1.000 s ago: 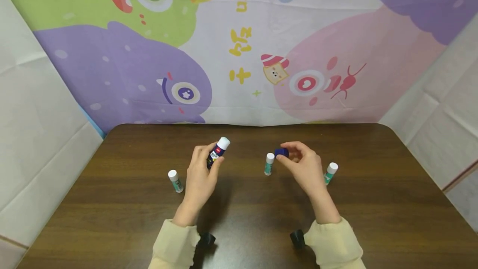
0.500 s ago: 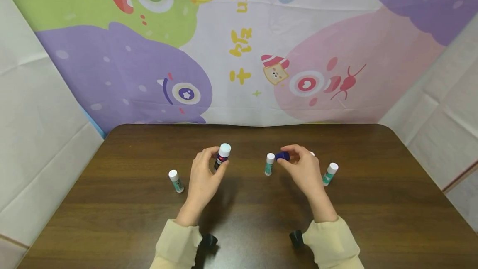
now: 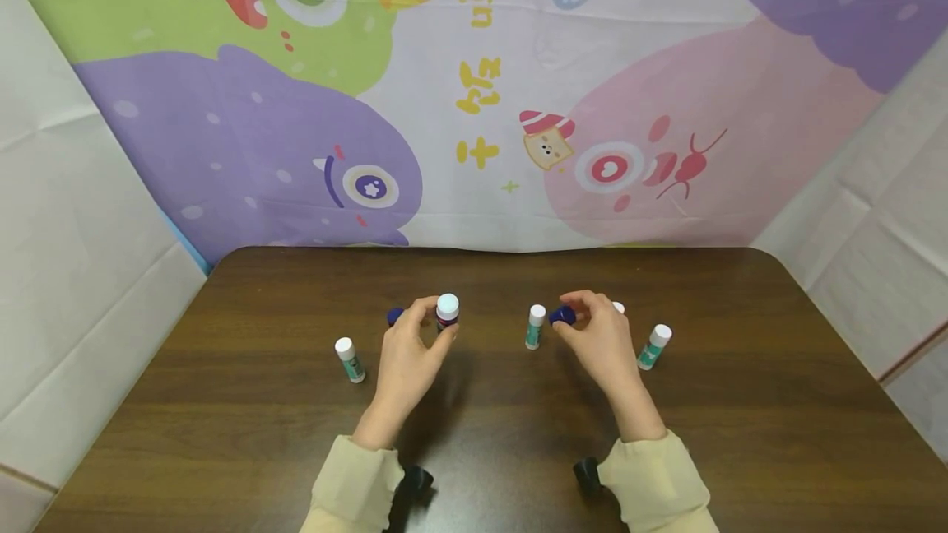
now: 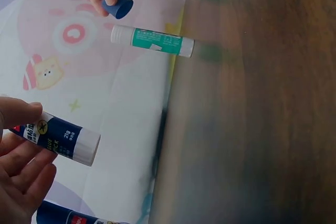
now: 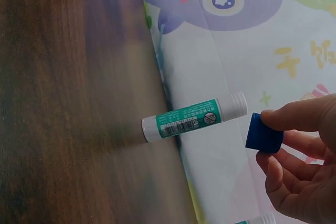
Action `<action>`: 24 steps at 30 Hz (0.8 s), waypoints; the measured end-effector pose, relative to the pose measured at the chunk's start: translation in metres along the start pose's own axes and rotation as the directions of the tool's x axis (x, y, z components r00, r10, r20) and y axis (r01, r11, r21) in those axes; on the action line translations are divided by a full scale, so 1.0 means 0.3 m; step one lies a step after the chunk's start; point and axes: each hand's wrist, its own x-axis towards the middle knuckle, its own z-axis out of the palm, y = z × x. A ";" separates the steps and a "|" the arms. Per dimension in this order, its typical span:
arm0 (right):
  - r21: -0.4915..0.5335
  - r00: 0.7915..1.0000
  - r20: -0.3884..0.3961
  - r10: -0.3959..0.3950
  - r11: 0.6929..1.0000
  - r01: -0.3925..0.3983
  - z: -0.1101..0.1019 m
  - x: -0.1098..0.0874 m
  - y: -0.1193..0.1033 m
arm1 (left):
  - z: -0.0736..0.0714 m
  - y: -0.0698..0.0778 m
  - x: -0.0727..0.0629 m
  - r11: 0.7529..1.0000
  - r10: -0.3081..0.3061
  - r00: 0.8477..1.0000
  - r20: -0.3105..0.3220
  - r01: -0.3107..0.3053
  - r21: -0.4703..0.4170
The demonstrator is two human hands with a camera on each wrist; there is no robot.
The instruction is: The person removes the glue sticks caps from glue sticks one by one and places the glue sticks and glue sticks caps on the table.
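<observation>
In the head view my left hand (image 3: 410, 356) grips a navy glue stick (image 3: 448, 311), held upright with its white top bare of a cap. Its "glue stick" label shows in the left wrist view, where thumb and fingers wrap its body. My right hand (image 3: 603, 340) pinches a blue cap (image 3: 563, 316) between thumb and fingertips, apart from everything else. Just left of that cap stands a green-and-white glue stick (image 3: 535, 327) with a white cap. Behind my left hand, mostly hidden, is another navy glue stick (image 3: 395, 317), clearer in the left wrist view.
Another green-and-white glue stick (image 3: 350, 360) stands left of my left hand. One more green glue stick (image 3: 655, 347) is right of my right hand, and a white top (image 3: 618, 308) peeks out behind that hand. A patterned cloth (image 3: 474, 212) hangs at the brown table's (image 3: 504, 467) far edge.
The left hand has moved slightly right and turned its glue stick from tilted to upright, revealing the navy one behind. The right hand, with the cap, has dropped slightly, uncovering a white top.
</observation>
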 end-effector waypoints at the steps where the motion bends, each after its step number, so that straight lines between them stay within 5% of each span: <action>1: -0.002 1.000 0.001 0.001 1.000 -0.001 0.001 0.001 0.001 | 0.002 -0.001 -0.001 1.000 0.000 1.000 0.006 0.000 -0.002; 13: -0.041 1.000 0.021 -0.002 0.999 0.003 0.032 0.001 0.014 | 0.025 -0.015 -0.016 0.988 -0.151 0.983 0.103 0.151 0.011; 24: -0.147 0.997 0.079 0.009 0.989 0.003 0.041 0.001 0.021 | 0.040 -0.020 -0.020 0.980 -0.198 0.965 0.170 0.195 0.035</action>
